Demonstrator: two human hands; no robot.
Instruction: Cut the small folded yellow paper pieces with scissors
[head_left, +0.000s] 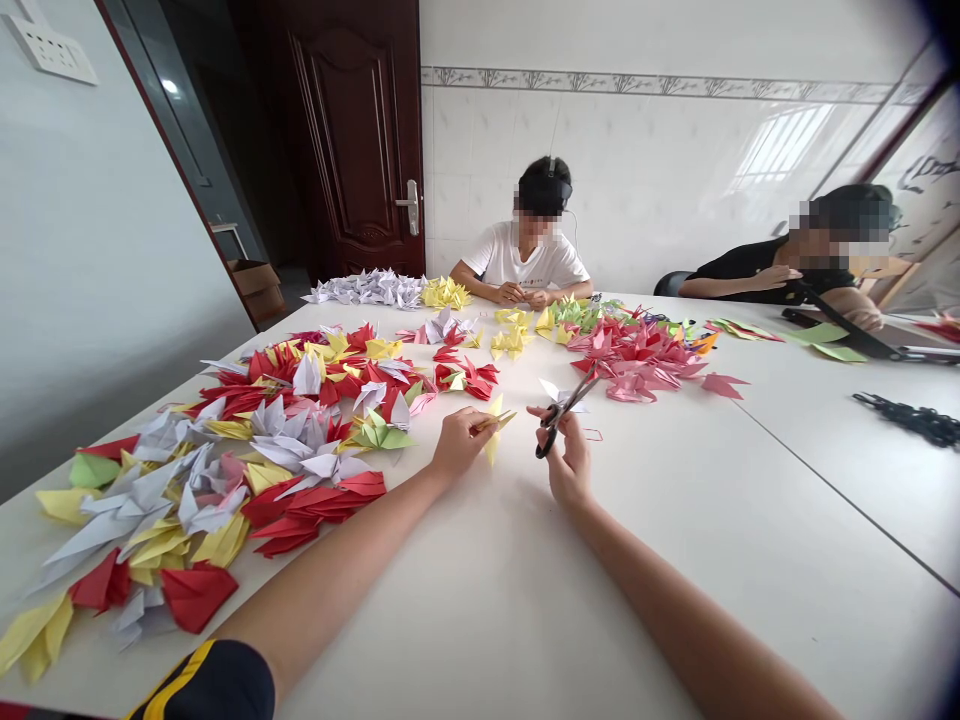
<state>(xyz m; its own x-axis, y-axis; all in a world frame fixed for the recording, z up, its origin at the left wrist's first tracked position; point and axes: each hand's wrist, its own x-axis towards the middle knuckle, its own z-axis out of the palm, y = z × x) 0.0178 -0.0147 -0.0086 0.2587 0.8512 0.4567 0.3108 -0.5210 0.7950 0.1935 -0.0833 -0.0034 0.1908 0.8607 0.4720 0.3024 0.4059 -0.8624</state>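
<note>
1. A white table (pixel 420 630) stands before a tiled wall (pixel 637 140) and a dark door (pixel 352 130).
2. The person's left hand (pixel 456 447) pinches a yellow folded paper (pixel 507 418) above the table's middle.
3. The right hand (pixel 571 468) grips scissors (pixel 577 394), blades slightly apart, just beside that paper, not touching it.
4. Many pieces look already folded: a mixed heap (pixel 292 450) at left, a pink-red pile (pixel 634 360) farther right. How many remain unfinished cannot be told.

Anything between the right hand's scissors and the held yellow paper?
Nothing visible does. The scissors in the right hand and the yellow folded paper in the left hand are apart; a white folded piece shows behind the scissors, outside that gap.
</note>
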